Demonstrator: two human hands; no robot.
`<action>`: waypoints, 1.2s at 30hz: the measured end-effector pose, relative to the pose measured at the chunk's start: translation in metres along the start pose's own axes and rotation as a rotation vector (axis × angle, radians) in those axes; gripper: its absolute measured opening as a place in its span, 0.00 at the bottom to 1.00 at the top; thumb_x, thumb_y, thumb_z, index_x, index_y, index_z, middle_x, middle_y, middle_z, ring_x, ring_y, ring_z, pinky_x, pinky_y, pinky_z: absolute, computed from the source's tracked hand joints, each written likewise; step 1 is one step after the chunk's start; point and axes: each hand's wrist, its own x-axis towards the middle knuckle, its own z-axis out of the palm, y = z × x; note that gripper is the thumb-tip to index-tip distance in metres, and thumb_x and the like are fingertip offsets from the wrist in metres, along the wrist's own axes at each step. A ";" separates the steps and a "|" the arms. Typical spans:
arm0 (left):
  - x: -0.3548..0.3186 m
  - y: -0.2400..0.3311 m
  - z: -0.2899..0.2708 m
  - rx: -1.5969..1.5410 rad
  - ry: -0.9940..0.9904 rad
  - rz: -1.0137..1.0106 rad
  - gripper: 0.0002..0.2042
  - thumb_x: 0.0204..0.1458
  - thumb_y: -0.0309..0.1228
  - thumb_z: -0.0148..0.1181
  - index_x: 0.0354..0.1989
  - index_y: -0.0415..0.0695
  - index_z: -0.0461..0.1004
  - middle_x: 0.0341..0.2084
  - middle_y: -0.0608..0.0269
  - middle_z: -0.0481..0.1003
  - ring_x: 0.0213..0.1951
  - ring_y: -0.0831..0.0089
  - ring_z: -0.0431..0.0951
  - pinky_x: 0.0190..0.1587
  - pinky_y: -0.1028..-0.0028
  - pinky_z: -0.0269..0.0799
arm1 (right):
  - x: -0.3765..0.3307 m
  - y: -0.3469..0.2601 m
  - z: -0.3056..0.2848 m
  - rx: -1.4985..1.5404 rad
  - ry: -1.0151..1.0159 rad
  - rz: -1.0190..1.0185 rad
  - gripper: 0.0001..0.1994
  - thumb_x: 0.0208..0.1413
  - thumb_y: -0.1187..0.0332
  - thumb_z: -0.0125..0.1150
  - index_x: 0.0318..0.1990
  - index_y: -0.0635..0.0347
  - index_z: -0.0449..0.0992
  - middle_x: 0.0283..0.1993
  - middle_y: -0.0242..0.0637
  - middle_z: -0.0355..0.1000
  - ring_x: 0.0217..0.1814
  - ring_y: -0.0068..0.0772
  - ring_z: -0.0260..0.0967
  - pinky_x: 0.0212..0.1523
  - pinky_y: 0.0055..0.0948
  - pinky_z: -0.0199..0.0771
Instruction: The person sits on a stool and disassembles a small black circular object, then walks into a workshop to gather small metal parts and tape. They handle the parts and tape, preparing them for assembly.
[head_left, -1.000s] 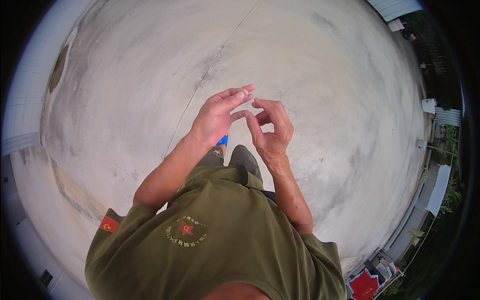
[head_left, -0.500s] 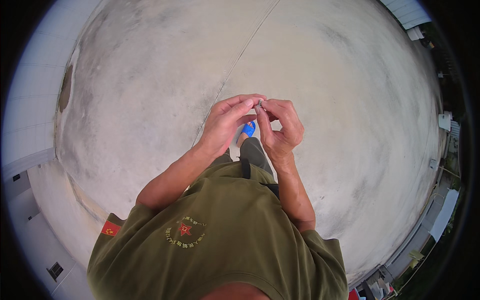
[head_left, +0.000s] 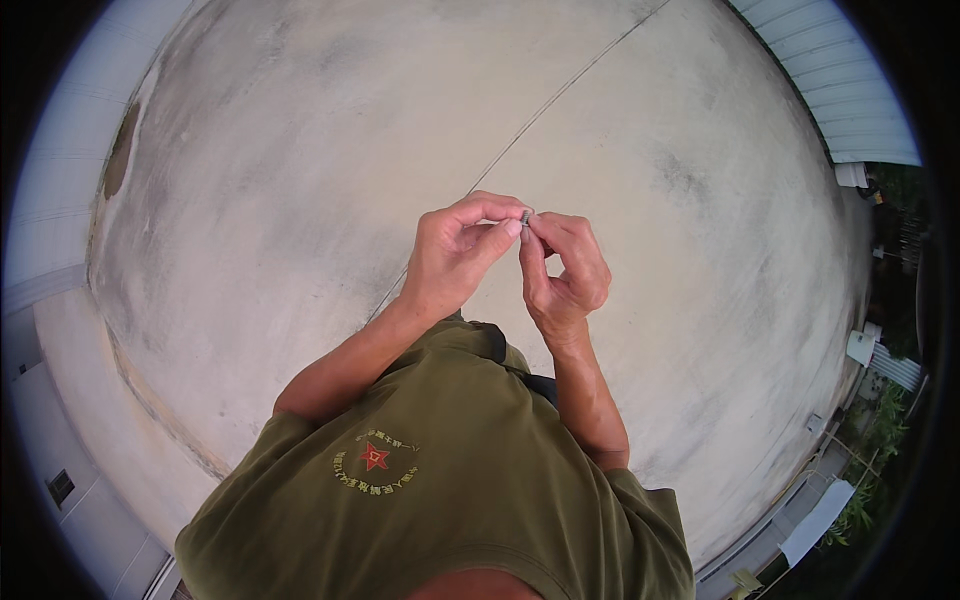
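Both hands meet in front of my body, above the concrete floor. Between their fingertips is a small grey piece [head_left: 525, 217], short and metal-looking; it is too small to tell its exact kind. My left hand [head_left: 450, 250] pinches it from the left between thumb and forefinger. From the other side, the thumb and forefinger of my right hand [head_left: 568, 268] close on it too. The fingertips cover most of the piece. A dark green shirt [head_left: 440, 480] fills the lower part of the view.
A concrete floor [head_left: 300, 180] with a long thin seam spreads around me. Along the left runs a pale wall [head_left: 60, 180]. A ribbed metal sheet [head_left: 820, 80] stands at the far right, with green plants [head_left: 885, 430] and a white panel [head_left: 815, 522] along the right edge.
The view has shifted and turned a little; the blue sandal is now out of sight. Both hands still pinch the grey piece, of which slightly more shows between the fingertips.
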 end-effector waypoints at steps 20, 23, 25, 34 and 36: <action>0.660 -0.020 0.087 -0.254 -0.039 -0.448 0.09 0.69 0.29 0.59 0.48 0.37 0.81 0.45 0.59 0.82 0.48 0.71 0.81 0.55 0.63 0.80 | 0.480 0.450 0.001 -0.218 -0.024 -0.092 0.13 0.43 0.81 0.73 0.38 0.60 0.81 0.34 0.34 0.77 0.27 0.31 0.75 0.23 0.29 0.74; 0.751 -0.010 0.097 -0.305 -0.006 -0.429 0.07 0.69 0.29 0.59 0.47 0.39 0.80 0.44 0.60 0.81 0.48 0.71 0.80 0.53 0.62 0.79 | 0.567 0.503 0.004 -0.209 -0.073 -0.124 0.10 0.47 0.77 0.73 0.37 0.60 0.80 0.35 0.32 0.75 0.27 0.30 0.75 0.23 0.30 0.73; 0.806 -0.009 0.095 -0.375 0.021 -0.419 0.07 0.69 0.29 0.59 0.46 0.40 0.80 0.43 0.61 0.81 0.47 0.71 0.80 0.53 0.63 0.79 | 0.616 0.538 0.016 -0.201 -0.106 -0.153 0.09 0.47 0.76 0.72 0.37 0.59 0.80 0.35 0.32 0.75 0.27 0.30 0.75 0.24 0.31 0.74; 1.105 -0.038 0.107 -0.443 -0.055 -0.505 0.05 0.68 0.30 0.59 0.42 0.42 0.79 0.40 0.63 0.81 0.45 0.71 0.80 0.52 0.63 0.77 | 0.814 0.750 0.047 -0.236 -0.133 -0.078 0.11 0.48 0.76 0.73 0.39 0.58 0.81 0.35 0.32 0.75 0.28 0.32 0.76 0.25 0.32 0.75; 1.179 -0.026 0.121 -0.400 -0.116 -0.537 0.05 0.68 0.30 0.60 0.43 0.42 0.79 0.41 0.61 0.80 0.45 0.69 0.80 0.53 0.62 0.77 | 0.863 0.785 0.041 -0.262 -0.115 -0.021 0.11 0.49 0.77 0.73 0.40 0.58 0.81 0.36 0.32 0.76 0.28 0.32 0.77 0.25 0.32 0.75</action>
